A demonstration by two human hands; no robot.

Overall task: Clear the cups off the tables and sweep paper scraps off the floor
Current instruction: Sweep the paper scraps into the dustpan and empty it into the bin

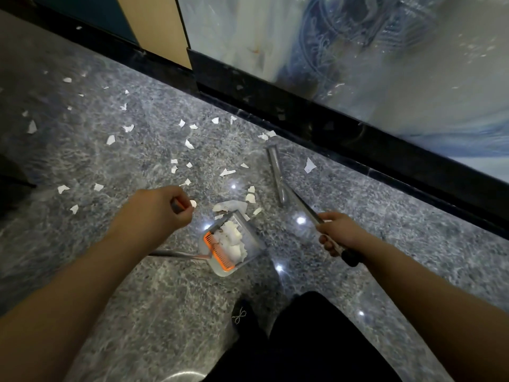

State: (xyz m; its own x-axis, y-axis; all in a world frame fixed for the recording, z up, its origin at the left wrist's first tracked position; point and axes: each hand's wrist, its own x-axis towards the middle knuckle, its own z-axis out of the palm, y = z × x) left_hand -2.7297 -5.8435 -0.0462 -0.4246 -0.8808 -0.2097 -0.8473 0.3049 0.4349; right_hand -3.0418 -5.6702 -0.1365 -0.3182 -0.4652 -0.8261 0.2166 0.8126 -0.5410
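My left hand (159, 209) grips the top of the dustpan handle. The grey dustpan (252, 238) stands on the floor just right of it, with an orange comb edge and a heap of white paper scraps (231, 239) inside. My right hand (340, 234) holds the broom handle (303, 206). The grey broom head (275, 168) rests on the floor beyond the pan, near the wall. Several white paper scraps (111, 139) lie scattered over the grey speckled floor to the left and ahead. A larger scrap (309, 165) lies right of the broom head.
A black skirting (358, 142) runs diagonally from upper left to right, with a blue-white wall panel (358, 51) above it. My dark trouser leg and shoe (242, 317) stand at the bottom centre. A dark object (11, 186) sits at the left edge.
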